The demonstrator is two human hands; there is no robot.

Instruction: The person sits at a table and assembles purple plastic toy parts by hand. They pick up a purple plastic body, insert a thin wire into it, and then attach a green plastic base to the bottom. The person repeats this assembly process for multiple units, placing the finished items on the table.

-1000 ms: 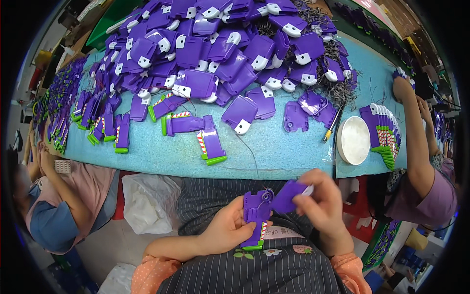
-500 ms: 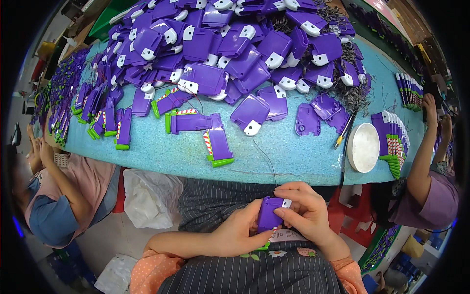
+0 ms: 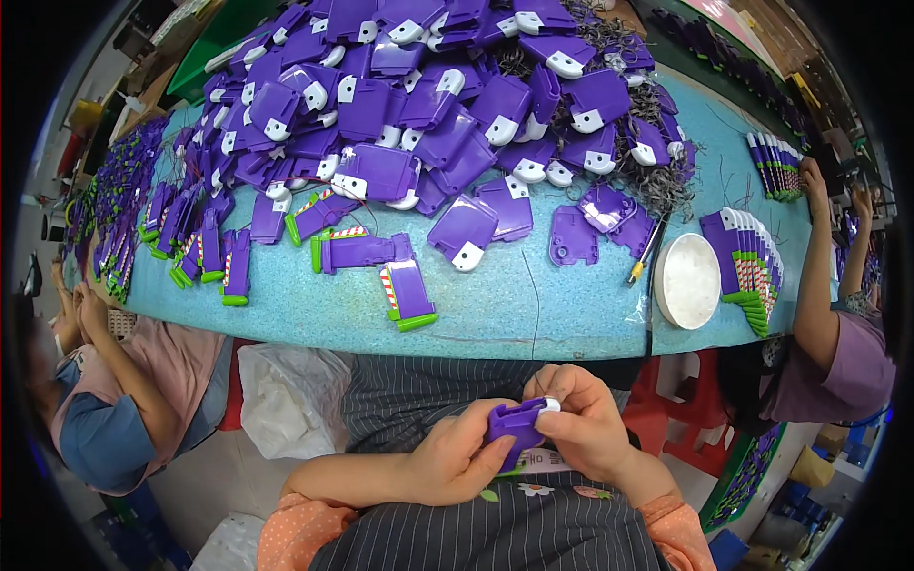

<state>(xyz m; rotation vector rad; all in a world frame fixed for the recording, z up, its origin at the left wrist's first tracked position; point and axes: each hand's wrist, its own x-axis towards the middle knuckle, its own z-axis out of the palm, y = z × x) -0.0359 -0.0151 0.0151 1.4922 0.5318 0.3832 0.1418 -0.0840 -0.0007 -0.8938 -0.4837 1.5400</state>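
I see my left hand and right hand both clenched around one purple plastic part, fingers gripping it. It sits over my lap, below the desk's near edge.

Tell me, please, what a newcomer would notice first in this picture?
First, the huge heap of purple plastic shells covering the far side of the blue table. Next, low in the picture, the left hand and right hand gripping one purple part over the lap.
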